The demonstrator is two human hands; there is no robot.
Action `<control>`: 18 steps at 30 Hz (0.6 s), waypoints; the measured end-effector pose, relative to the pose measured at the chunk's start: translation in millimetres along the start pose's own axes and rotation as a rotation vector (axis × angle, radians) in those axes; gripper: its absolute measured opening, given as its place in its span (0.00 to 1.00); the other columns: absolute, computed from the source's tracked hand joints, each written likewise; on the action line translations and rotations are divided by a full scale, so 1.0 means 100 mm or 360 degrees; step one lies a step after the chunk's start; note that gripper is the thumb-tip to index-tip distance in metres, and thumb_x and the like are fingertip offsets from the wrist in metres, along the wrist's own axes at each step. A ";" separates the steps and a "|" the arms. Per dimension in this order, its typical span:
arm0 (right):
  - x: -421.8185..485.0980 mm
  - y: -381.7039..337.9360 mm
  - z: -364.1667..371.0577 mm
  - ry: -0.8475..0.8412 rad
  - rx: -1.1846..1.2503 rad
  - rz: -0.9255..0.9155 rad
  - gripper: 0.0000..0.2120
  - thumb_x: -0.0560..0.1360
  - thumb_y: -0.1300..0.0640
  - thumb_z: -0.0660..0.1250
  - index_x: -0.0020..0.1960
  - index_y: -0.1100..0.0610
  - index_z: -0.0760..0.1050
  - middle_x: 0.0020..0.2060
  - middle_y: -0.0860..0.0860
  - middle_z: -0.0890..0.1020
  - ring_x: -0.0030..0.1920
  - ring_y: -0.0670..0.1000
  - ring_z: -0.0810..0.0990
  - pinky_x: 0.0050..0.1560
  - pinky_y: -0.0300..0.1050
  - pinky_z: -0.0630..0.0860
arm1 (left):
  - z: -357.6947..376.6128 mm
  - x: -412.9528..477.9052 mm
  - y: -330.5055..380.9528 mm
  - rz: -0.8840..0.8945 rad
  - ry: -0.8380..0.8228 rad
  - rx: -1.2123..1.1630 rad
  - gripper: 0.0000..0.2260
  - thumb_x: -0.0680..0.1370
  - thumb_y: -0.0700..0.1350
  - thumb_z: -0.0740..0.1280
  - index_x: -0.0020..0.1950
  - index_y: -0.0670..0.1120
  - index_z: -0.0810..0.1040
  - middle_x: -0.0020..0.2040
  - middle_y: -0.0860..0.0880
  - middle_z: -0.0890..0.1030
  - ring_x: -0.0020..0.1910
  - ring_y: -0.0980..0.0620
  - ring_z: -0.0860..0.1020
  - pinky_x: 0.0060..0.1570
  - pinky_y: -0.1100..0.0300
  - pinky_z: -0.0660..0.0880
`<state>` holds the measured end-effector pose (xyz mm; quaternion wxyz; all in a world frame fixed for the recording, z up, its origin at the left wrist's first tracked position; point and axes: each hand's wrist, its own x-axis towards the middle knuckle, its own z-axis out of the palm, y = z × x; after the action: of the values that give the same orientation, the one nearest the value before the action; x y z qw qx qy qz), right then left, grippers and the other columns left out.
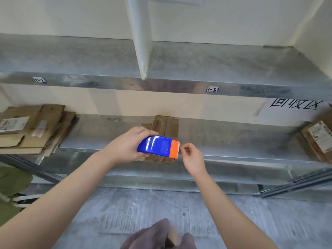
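Observation:
My left hand (128, 145) grips a blue tape dispenser (156, 146) with an orange toothed cutter end, held in the air in front of the lower metal shelf (233, 141). At the cutter end, my right hand (191, 155) pinches something small with thumb and fingertips, apparently the tape end; the tape itself is too thin to make out. Behind the dispenser a flattened brown cardboard box (166, 127) lies on the shelf, partly hidden by the dispenser and my hands.
A stack of flattened cartons (34, 128) lies at the shelf's left end. A labelled carton (318, 141) leans at the right under a white paper sign (291, 108). An upper shelf (161, 69) holds a white divider (140, 42). Grey floor below.

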<state>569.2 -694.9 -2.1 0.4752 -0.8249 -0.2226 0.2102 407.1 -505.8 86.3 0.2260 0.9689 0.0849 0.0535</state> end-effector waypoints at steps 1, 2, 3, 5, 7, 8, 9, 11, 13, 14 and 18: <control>-0.02 -0.01 0.03 0.0039 0.0016 0.0042 0.08 0.79 0.60 0.64 0.41 0.52 0.73 0.39 0.49 0.81 0.43 0.49 0.79 0.42 0.38 0.69 | 0.03 -0.04 -0.04 -0.0013 -0.0006 -0.0016 0.29 0.72 0.48 0.74 0.70 0.55 0.67 0.61 0.57 0.72 0.61 0.59 0.68 0.62 0.63 0.66; -0.04 -0.03 0.06 0.0076 0.0023 0.0067 0.09 0.79 0.60 0.64 0.40 0.53 0.73 0.38 0.50 0.81 0.43 0.51 0.79 0.42 0.39 0.70 | 0.07 -0.08 -0.07 -0.0027 -0.0009 -0.0039 0.30 0.71 0.50 0.75 0.71 0.56 0.67 0.62 0.57 0.72 0.62 0.58 0.68 0.63 0.63 0.66; -0.06 -0.04 0.11 0.0107 0.0014 0.0080 0.08 0.78 0.61 0.64 0.40 0.54 0.73 0.38 0.50 0.81 0.43 0.52 0.80 0.42 0.41 0.70 | 0.10 -0.12 -0.09 -0.0040 -0.0013 -0.0060 0.32 0.71 0.52 0.75 0.71 0.56 0.66 0.62 0.58 0.72 0.63 0.58 0.68 0.64 0.63 0.66; -0.11 -0.02 0.17 0.0145 -0.0025 0.0122 0.07 0.78 0.61 0.64 0.41 0.55 0.73 0.38 0.51 0.81 0.43 0.54 0.80 0.41 0.42 0.69 | 0.12 -0.22 -0.17 -0.0058 -0.0020 -0.0070 0.33 0.70 0.52 0.76 0.71 0.56 0.67 0.61 0.58 0.72 0.63 0.58 0.69 0.64 0.63 0.65; -0.13 0.09 0.14 0.0196 -0.0094 0.0206 0.05 0.79 0.60 0.64 0.44 0.58 0.74 0.39 0.52 0.81 0.44 0.57 0.79 0.41 0.42 0.67 | 0.05 -0.34 -0.32 -0.0092 0.0022 -0.0052 0.33 0.68 0.50 0.77 0.71 0.54 0.68 0.60 0.59 0.72 0.61 0.57 0.71 0.63 0.64 0.64; -0.12 0.15 0.10 0.0202 -0.0160 0.0220 0.06 0.79 0.59 0.64 0.46 0.60 0.75 0.40 0.53 0.81 0.46 0.57 0.80 0.41 0.42 0.66 | 0.00 -0.41 -0.42 -0.0134 0.0048 -0.0051 0.33 0.68 0.49 0.78 0.71 0.53 0.69 0.60 0.58 0.73 0.61 0.56 0.71 0.63 0.64 0.64; -0.11 0.19 0.07 0.0183 -0.0223 0.0218 0.07 0.79 0.58 0.64 0.47 0.61 0.76 0.41 0.53 0.81 0.47 0.57 0.80 0.42 0.42 0.66 | -0.05 -0.46 -0.51 -0.0182 0.0059 -0.0049 0.33 0.68 0.49 0.78 0.70 0.52 0.70 0.60 0.57 0.74 0.61 0.55 0.72 0.63 0.64 0.63; -0.04 0.22 0.04 0.0138 -0.0297 0.0228 0.08 0.80 0.56 0.63 0.48 0.61 0.76 0.40 0.52 0.81 0.47 0.58 0.80 0.42 0.42 0.66 | -0.10 -0.53 -0.63 -0.0253 0.0019 -0.0038 0.34 0.68 0.49 0.78 0.71 0.52 0.69 0.61 0.56 0.74 0.62 0.55 0.72 0.62 0.65 0.63; 0.03 0.23 0.04 0.0145 -0.0334 0.0266 0.08 0.80 0.55 0.62 0.47 0.60 0.75 0.42 0.54 0.82 0.48 0.58 0.80 0.43 0.43 0.67 | -0.13 -0.54 -0.73 -0.0275 -0.0031 -0.0034 0.34 0.69 0.49 0.78 0.72 0.53 0.69 0.61 0.55 0.74 0.61 0.56 0.71 0.60 0.66 0.62; 0.07 0.25 0.03 0.0154 -0.0350 0.0288 0.08 0.80 0.55 0.62 0.47 0.60 0.75 0.44 0.55 0.83 0.49 0.59 0.79 0.44 0.44 0.67 | -0.16 -0.53 -0.79 -0.0274 -0.0030 -0.0024 0.34 0.68 0.48 0.78 0.71 0.54 0.69 0.60 0.55 0.74 0.60 0.56 0.72 0.60 0.66 0.63; 0.17 0.36 -0.08 0.0087 -0.0439 0.0384 0.06 0.80 0.56 0.63 0.45 0.56 0.73 0.46 0.56 0.83 0.50 0.59 0.79 0.44 0.43 0.66 | -0.36 -0.55 -1.07 -0.0318 -0.0069 0.0067 0.34 0.68 0.49 0.79 0.68 0.63 0.66 0.56 0.55 0.73 0.56 0.56 0.71 0.58 0.63 0.65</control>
<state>593.5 -706.8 -32.7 0.3348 -0.9084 -0.1358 0.2106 332.9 -406.6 67.0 0.2117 0.9611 0.1772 0.0079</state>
